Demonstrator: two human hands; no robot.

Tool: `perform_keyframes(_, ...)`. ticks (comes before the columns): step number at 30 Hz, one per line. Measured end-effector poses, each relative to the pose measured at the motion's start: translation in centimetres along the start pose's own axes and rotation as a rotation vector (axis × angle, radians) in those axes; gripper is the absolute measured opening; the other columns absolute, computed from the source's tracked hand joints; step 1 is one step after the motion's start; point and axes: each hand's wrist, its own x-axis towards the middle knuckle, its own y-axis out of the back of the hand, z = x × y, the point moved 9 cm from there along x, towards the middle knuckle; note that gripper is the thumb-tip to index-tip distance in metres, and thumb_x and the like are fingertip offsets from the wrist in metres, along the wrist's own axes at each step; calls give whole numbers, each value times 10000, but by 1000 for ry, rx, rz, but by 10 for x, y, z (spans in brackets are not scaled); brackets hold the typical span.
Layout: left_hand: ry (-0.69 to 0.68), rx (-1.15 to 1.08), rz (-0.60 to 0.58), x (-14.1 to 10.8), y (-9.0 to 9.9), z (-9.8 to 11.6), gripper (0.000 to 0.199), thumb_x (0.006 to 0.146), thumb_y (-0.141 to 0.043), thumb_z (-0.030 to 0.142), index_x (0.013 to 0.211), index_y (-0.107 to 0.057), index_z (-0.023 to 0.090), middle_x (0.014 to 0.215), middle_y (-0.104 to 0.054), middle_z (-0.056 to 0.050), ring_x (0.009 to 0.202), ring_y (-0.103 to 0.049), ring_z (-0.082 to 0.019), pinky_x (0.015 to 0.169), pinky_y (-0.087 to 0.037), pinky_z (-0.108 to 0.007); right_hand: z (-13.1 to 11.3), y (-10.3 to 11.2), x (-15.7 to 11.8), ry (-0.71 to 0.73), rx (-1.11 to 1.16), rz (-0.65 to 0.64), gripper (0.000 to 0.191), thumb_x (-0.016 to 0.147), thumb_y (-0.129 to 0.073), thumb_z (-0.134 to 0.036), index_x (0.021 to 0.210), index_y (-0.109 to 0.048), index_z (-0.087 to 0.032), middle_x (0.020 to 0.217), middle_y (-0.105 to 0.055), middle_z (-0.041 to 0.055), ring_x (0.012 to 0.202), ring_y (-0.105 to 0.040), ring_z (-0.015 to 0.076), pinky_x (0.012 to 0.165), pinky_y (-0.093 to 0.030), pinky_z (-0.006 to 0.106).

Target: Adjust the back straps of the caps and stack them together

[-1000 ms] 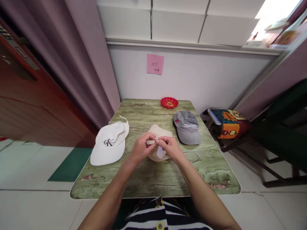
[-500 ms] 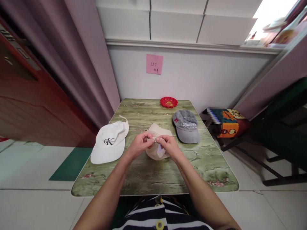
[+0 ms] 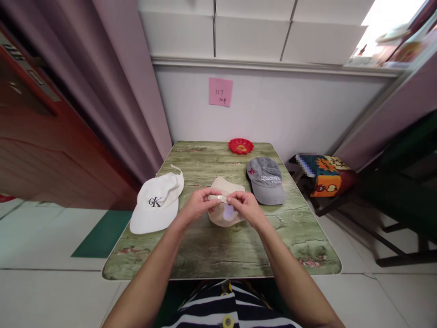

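Note:
A beige cap sits at the middle of the wooden-patterned table, its brim pointing away from me. Across its back opening runs a strap with a small buckle. My left hand pinches the strap's left part between thumb and fingers. On the right side of the buckle, my right hand pinches the strap too. A white cap with black letters lies at the left of the table, and a grey cap at the right.
A red scalloped dish stands at the table's back edge. Beyond the right edge is a stool with a colourful cover, beside a dark green chair. A pink note is on the wall.
My right hand has shifted slightly right along the strap, away from my left hand. More of the strap and its buckle shows between them.

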Motion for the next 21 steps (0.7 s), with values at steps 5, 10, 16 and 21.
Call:
perform_keyframes(5, -23, -34, -59, 0, -4, 0, 387, 703, -782, 350, 986, -626, 137, 712, -628, 2, 548, -529, -93, 462, -370, -180, -4, -2, -1, 21, -19, -34, 285, 706, -729, -425, 793, -698, -155, 628, -606, -10, 540, -453, 103, 525, -346, 235)
perform_keyframes(10, -29, -18, -113, 0, -9, 2, 341, 718, -765, 319, 962, -595, 152, 813, -626, -4, 566, -510, -74, 461, -372, -167, -6, -1, -2, 107, -78, -12, 248, 757, -690, -397, 810, -695, -155, 663, -629, -2, 560, -482, 109, 544, -353, 238)
perform_keyframes(16, -38, -3, -74, 1, -6, 3, 341, 690, -773, 295, 946, -609, 141, 807, -629, -16, 599, -529, -86, 486, -375, -170, -11, 3, -4, 201, -212, 57, 208, 809, -648, -357, 834, -718, -163, 724, -668, 19, 655, -564, 144, 596, -392, 246)
perform_keyframes(21, -24, 2, -44, -1, -6, 6, 333, 644, -788, 283, 887, -612, 137, 704, -595, 15, 549, -505, -76, 474, -376, -172, -10, -1, -4, 174, -187, 13, 246, 780, -699, -391, 872, -733, -166, 827, -727, 43, 733, -621, 173, 674, -441, 266)
